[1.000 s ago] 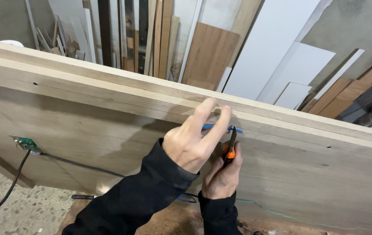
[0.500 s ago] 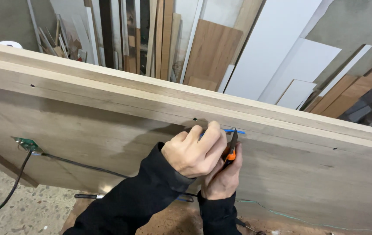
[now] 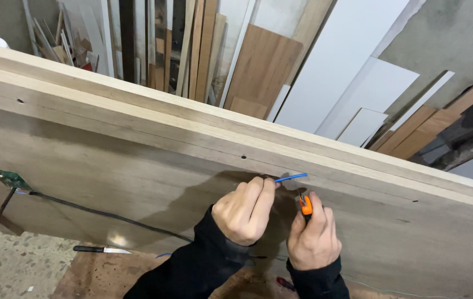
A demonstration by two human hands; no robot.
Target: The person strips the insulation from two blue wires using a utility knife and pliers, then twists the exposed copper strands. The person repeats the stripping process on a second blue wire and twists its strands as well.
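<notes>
Setting: workshop wall stacked with leaning boards point(image 3: 258, 72) and white panels point(image 3: 358, 83).
Surface: large wooden panel point(image 3: 137, 160), tilted.
Left hand point(image 3: 244, 213): curled, fingertips pinching a blue wire point(image 3: 283, 178) against the panel.
Right hand point(image 3: 314, 235): fisted around an orange-handled tool point(image 3: 305, 205), tip just below the wire.
Nearby: black cable point(image 3: 98, 213) running to a green circuit board point(image 3: 6, 178); knife point(image 3: 101, 249) on the floor.

Left hand point(image 3: 244, 210) now curled into a fist, drawn left off the right hand point(image 3: 311, 238); thin blue wire point(image 3: 286, 178) and orange-handled tool point(image 3: 305, 205) more exposed against the panel.
</notes>
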